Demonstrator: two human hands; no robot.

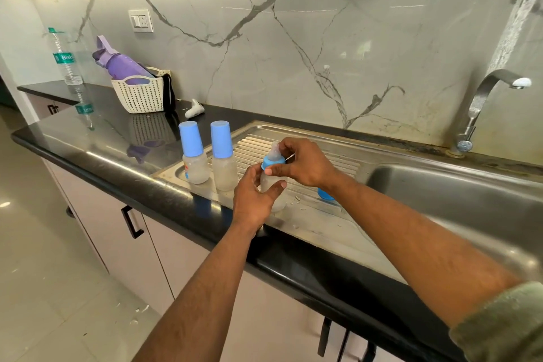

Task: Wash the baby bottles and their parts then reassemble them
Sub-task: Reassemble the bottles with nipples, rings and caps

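Observation:
Two baby bottles with blue caps on, one at the left and one beside it, stand at the left end of the steel drainboard. A third clear bottle stands on the drainboard, and my left hand grips its body. My right hand pinches the blue collar ring on its neck, with the clear teat sticking up. A loose blue cap lies on the drainboard, partly hidden behind my right wrist.
The sink basin and a steel tap are at the right. On the black counter at the back left stand a white basket with a purple bottle, a clear water bottle and a small white object.

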